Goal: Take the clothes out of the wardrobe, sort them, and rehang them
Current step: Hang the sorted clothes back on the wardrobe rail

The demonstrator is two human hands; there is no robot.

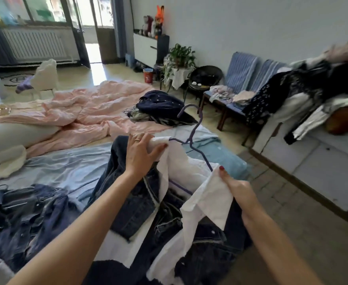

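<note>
My left hand (141, 153) grips the white shirt (201, 194) at 1 end; my right hand (238, 190) pinches its collar. The purple hanger (193, 138) sits between them, over the bed (62, 167).

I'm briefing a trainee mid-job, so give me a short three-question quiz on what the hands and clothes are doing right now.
1. True or false: both hands hold the white garment.
2. Multiple choice: the purple hanger is A) lying on the pink quilt, B) partly inside the white garment, hook sticking up, C) on the blue chairs.
3. Short answer: what dark clothing lies under the white garment on the bed?

Key
1. True: the left hand grips its collar end, the right hand pinches its edge.
2. B.
3. A dark denim jacket.
</note>
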